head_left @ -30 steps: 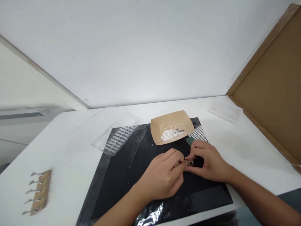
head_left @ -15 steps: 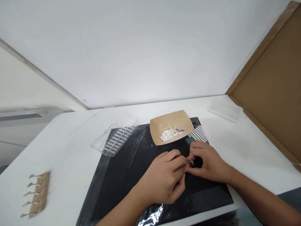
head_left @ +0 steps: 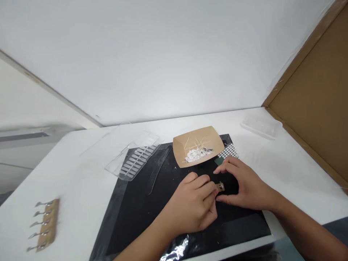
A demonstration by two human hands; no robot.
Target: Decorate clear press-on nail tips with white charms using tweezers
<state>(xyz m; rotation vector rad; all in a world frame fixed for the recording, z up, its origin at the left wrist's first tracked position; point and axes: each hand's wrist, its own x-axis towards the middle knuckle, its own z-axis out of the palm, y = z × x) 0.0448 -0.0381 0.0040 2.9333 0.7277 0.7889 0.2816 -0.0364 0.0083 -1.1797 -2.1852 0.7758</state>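
My left hand [head_left: 196, 203] is closed, its fingertips pinching a small brown piece with a shiny metal fitting [head_left: 221, 186] at its end. Most of that piece is hidden behind my fingers, so I cannot tell its exact kind. Just right of it, my right hand [head_left: 243, 186] is open, thumb and index finger spread apart on either side of the metal end. Both hands are over a black mat [head_left: 136, 214]. Beyond them a brown paper tray [head_left: 179, 145] holds white scraps and several thin sticks.
A dark curved nail file [head_left: 159, 170] lies on the mat. Clear plastic cases [head_left: 116, 165] with pale rows overlap its left corner. A white-dotted sheet [head_left: 230, 151] is at its right. Far left sits a brown strip with several metal clips [head_left: 47, 226]; a clear lid [head_left: 261, 127] lies behind.
My right fingers have let go and spread apart, drawing slightly right. The metal end of the small piece now shows between my hands. My left hand keeps its pinch.
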